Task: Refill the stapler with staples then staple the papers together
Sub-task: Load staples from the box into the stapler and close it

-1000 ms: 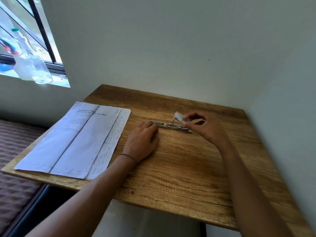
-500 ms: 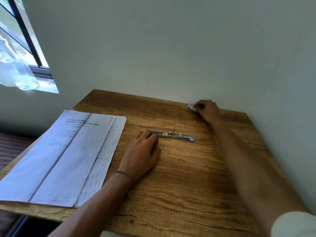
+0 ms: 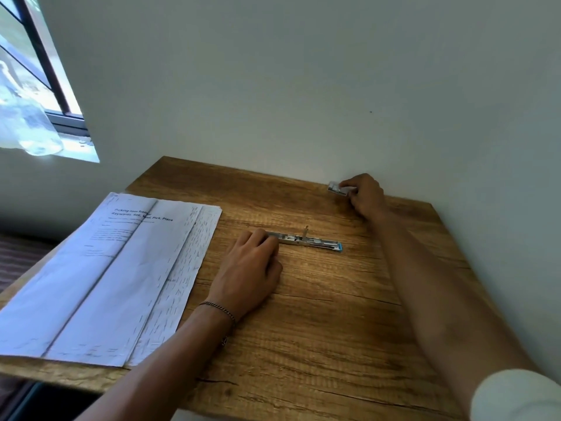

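A slim metal stapler with a blue end lies opened flat in the middle of the wooden table. My left hand rests on the table with its fingertips on the stapler's left end. Far back by the wall, my right hand pinches a small silver staple box that sits on the table. Several printed sheets of paper lie fanned out on the table's left side, overhanging its front edge a little.
White walls close in the table at the back and on the right. A window with a clear plastic bottle on its sill is at the upper left. A dark floor lies beyond the table's left edge.
My right hand left the stapler and carried the small silver box to the back of the table by the wall. My left hand stayed on the stapler's left end.
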Motion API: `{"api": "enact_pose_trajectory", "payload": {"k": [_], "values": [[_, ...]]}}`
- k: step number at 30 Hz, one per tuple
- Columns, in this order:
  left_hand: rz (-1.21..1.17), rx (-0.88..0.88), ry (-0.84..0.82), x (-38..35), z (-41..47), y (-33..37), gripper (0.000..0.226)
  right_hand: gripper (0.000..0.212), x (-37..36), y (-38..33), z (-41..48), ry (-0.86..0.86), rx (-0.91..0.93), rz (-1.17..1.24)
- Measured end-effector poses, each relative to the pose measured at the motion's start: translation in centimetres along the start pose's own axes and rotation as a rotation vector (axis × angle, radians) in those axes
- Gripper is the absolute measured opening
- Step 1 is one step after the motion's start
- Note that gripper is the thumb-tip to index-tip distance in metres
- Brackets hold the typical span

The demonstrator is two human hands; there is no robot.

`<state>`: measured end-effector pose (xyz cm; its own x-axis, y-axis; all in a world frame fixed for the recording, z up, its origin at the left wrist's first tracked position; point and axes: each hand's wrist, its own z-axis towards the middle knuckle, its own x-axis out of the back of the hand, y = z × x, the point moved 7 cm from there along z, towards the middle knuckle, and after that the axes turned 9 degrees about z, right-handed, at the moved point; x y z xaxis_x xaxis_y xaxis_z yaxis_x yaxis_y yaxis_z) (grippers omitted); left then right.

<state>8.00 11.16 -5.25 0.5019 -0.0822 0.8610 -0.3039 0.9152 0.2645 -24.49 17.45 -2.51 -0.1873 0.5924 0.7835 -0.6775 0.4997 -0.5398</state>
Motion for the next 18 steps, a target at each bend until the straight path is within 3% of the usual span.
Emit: {"api": "enact_pose_trajectory", "payload": {"k": [5, 18], "values": [[0.005, 0.001, 0.0, 0.2, 0.0, 0.2, 0.013, 0.024, -0.2, 0.2, -0.4, -0.012, 0.031, -0.021], [0.012, 0.009, -0.001, -0.1, 0.1, 0.1, 0.01, 0.04, 0.3, -0.6, -1.5, -0.044, -0.026, 0.05]]}}
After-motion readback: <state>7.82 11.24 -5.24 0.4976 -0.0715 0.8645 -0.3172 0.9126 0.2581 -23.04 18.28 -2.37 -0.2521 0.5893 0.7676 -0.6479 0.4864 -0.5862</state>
